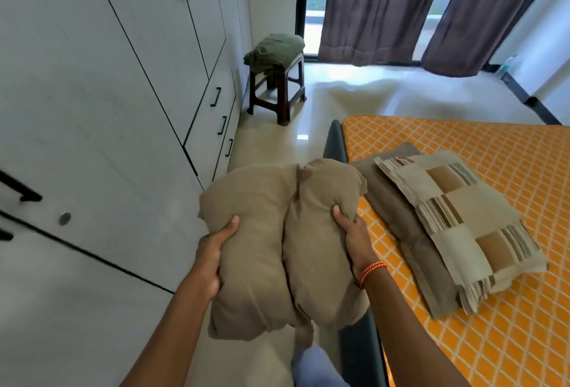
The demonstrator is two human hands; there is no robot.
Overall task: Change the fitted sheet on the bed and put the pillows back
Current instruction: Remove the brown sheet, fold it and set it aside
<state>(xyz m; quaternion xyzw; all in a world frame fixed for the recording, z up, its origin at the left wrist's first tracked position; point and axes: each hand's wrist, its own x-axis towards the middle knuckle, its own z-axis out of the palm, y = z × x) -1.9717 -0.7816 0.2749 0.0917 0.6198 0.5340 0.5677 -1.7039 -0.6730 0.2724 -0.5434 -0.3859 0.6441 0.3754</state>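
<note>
I hold a plain tan pillow (pixel 277 247), bent down its middle, in the air beside the bed. My left hand (pixel 212 260) grips its left side and my right hand (pixel 354 238) grips its right side. The bed (pixel 493 146) at the right shows an orange surface with a white lattice pattern. On it near the edge lies a folded taupe cloth (pixel 391 201) with a folded beige and brown checked, striped cloth (pixel 456 220) on top. A crumpled green cloth (pixel 273 50) sits on a dark stool (pixel 277 90) by the window.
White wardrobe doors and drawers (pixel 123 109) line the left wall. A glossy pale floor (pixel 385 96) runs between wardrobe and bed. Brown curtains (pixel 379 7) hang over a tall window at the back. The dark bed frame edge (pixel 334 142) borders the orange surface.
</note>
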